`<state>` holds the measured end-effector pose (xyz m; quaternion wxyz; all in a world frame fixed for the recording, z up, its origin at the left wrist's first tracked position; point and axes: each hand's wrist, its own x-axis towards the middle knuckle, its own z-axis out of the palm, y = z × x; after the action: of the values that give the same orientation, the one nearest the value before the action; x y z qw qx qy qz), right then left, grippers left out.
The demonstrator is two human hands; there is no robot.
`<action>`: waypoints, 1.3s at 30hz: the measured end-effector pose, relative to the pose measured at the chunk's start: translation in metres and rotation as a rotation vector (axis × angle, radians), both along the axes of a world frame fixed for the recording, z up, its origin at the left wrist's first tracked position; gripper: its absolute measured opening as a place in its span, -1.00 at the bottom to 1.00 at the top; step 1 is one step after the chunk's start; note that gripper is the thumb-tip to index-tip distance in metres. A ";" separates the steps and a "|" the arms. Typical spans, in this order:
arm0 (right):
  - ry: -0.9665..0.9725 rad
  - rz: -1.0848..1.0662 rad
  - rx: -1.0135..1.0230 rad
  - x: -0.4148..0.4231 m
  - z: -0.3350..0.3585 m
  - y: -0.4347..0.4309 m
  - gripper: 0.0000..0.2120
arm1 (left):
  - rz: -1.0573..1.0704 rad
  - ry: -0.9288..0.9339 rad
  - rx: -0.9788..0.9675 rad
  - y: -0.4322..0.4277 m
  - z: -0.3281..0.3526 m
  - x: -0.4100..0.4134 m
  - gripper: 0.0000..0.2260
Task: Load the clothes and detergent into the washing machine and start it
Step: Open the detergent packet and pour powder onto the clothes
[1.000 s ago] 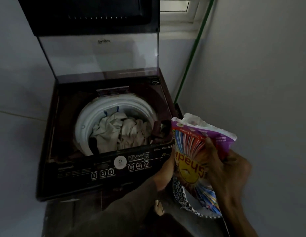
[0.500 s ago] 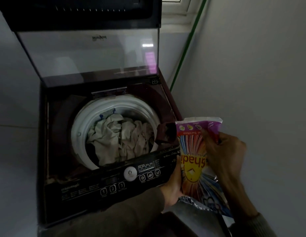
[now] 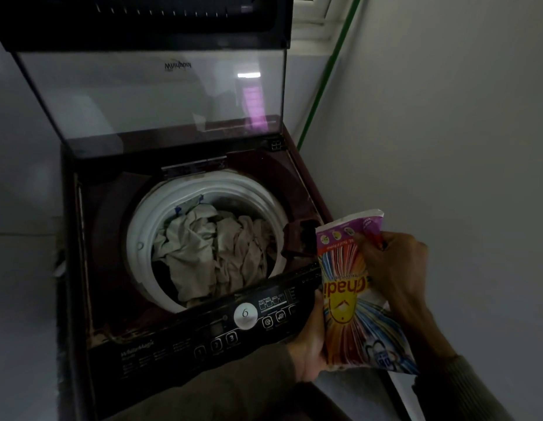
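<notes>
1. The left hand [image 3: 309,344] is gripping the detergent packet [image 3: 352,287] low on its left edge, fingers curled behind it. The right hand [image 3: 394,262] is pinching the upper right part, just below the top edge.
2. The packet is hanging over the front right corner of the washing machine [image 3: 82,238], just past the right end of the control panel [image 3: 203,338].
3. Its long axis is running nearly upright, with the top edge leaning up and left towards the drum [image 3: 142,238] and the printed face turned to the camera. Whether the top is already open, I cannot tell.
4. It is looking like a soft film pouch, probably holding loose powder: likely light, floppy and a little slick, with contents that will be shifting as it tips.
5. The best hold is probably the one it is getting now, one hand cradling the filled lower part and the other controlling the top corner, so the mouth is not folding over while pouring.
6. The clothes [image 3: 215,247] are lying crumpled inside the drum, and the lid [image 3: 148,95] is standing raised at the back edge.
7. A small maroon compartment [image 3: 300,238] is sitting at the drum's right side, just beside the packet's top.
</notes>
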<state>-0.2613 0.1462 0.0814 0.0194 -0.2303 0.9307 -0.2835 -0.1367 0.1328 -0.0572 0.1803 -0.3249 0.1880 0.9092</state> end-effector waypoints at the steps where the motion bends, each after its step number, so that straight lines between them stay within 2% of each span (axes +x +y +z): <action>1: -0.005 0.002 0.014 -0.001 -0.001 -0.001 -0.56 | 0.003 -0.006 0.000 0.001 -0.001 0.001 -0.12; 8: -0.018 0.055 0.139 -0.016 -0.004 -0.005 -0.62 | 0.012 0.073 0.055 -0.002 -0.002 0.005 -0.17; 15: -0.024 0.090 0.207 -0.018 0.006 -0.017 -0.66 | 0.031 0.080 0.030 -0.006 0.003 0.008 -0.19; 18: -0.017 0.111 0.217 -0.018 0.009 -0.022 -0.65 | 0.034 0.063 0.044 -0.006 0.004 0.008 -0.15; 31: -0.018 0.112 0.235 -0.023 0.009 -0.027 -0.65 | 0.078 0.009 0.038 -0.008 0.005 0.005 -0.26; 39: -0.014 0.130 0.203 -0.022 0.013 -0.027 -0.67 | 0.031 -0.004 0.056 -0.007 0.002 0.002 -0.16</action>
<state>-0.2828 0.1195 0.0947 0.0675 -0.2850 0.9376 -0.1875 -0.1347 0.1260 -0.0557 0.1757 -0.3245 0.1569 0.9161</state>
